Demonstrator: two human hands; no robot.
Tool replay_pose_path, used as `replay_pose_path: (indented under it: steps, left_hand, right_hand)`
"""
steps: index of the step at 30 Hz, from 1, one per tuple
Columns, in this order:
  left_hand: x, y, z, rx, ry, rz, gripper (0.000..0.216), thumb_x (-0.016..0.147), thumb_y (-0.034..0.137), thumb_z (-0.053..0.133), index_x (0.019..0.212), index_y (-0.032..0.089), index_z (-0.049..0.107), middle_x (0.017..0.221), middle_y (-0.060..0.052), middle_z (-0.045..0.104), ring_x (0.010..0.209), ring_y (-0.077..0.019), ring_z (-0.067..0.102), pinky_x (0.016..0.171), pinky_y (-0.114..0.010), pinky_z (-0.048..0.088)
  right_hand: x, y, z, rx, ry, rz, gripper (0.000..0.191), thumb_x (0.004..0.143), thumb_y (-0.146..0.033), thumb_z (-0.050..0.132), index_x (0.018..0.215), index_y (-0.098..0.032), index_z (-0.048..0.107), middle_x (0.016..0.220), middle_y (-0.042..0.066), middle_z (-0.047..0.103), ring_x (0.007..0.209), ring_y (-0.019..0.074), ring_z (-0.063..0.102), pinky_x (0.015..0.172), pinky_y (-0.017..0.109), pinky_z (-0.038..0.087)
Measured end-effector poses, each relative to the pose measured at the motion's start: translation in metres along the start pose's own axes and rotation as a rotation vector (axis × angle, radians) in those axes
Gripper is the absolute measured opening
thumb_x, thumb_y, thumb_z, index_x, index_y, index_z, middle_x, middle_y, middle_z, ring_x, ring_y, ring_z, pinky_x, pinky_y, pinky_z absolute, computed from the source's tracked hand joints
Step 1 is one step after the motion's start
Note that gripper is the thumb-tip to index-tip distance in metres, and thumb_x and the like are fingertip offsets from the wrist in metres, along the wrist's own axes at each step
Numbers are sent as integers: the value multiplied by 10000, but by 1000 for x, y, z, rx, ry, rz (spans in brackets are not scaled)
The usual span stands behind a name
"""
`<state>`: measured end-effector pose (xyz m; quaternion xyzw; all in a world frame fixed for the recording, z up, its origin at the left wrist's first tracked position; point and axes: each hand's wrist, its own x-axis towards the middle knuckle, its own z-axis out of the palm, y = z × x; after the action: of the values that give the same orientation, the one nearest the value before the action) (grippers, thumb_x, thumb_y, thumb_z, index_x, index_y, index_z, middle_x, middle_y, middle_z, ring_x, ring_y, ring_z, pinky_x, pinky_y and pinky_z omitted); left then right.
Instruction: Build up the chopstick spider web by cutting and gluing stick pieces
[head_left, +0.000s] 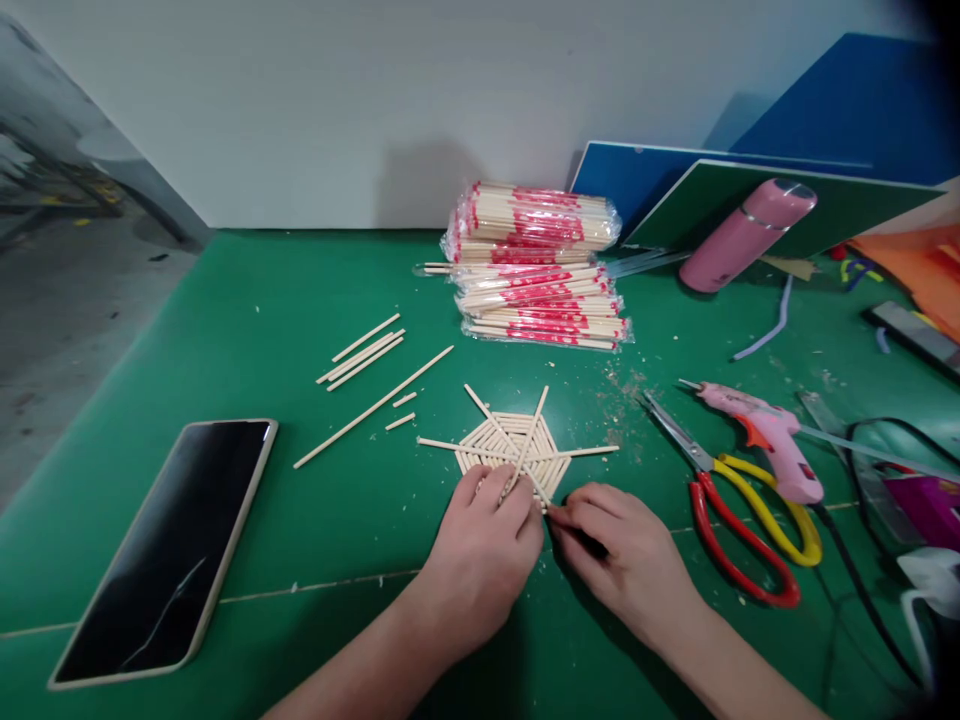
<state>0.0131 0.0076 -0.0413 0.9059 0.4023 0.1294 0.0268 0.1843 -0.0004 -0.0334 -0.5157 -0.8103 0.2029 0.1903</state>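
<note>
A web-shaped piece made of wooden sticks (487, 437) lies on the green table, its rings of short sticks crossed by longer spokes. Over its near left part rests my left hand (487, 535), fingers bent and pressed on the sticks; the fingertips are partly hidden. My right hand (619, 545) is at the near right edge of the piece, thumb and forefinger pinched together by a spoke's end. Whatever lies in that pinch is too small to make out. Left of the piece are a long loose stick (373, 407), several shorter sticks (364, 358) and two little offcuts (400, 422).
Wrapped bundles of chopsticks (540, 270) lie at the back. Scissors (739, 495) and a pink glue gun (765, 435) with its cord are on the right. A pink flask (748, 236) leans by the boards (795, 205). A phone (165, 550) lies left.
</note>
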Motion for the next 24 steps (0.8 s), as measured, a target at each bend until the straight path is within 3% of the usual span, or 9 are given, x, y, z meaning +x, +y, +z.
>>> replay_pose_path:
  steps: [11, 19, 24]
  left_hand:
    - [-2, -1, 2, -54, 91, -15, 188, 769, 160, 496, 932, 141, 586, 1025, -91, 595, 1014, -248, 483, 892, -422, 363]
    - [-6, -5, -12, -279, 143, -93, 275, 807, 131, 399, 1048, 114, 531, 1038, -96, 614, 1028, -197, 511, 900, -387, 394]
    - [-7, -3, -17, -210, 109, -112, 295, 825, 139, 374, 1069, 153, 540, 1160, -105, 556, 1098, -224, 475, 938, -486, 309]
  right_hand:
    - [-2, 3, 4, 55, 30, 0, 148, 816, -205, 470, 834, -206, 617, 770, 34, 597, 721, 145, 530, 647, 267, 386]
    - [-6, -1, 6, 106, 122, 101, 50, 776, -234, 530, 795, -198, 560, 697, 7, 597, 656, 140, 539, 598, 253, 394]
    - [-7, -1, 9, 119, 161, 130, 79, 754, -235, 543, 818, -194, 524, 678, -10, 589, 618, 128, 538, 575, 238, 402]
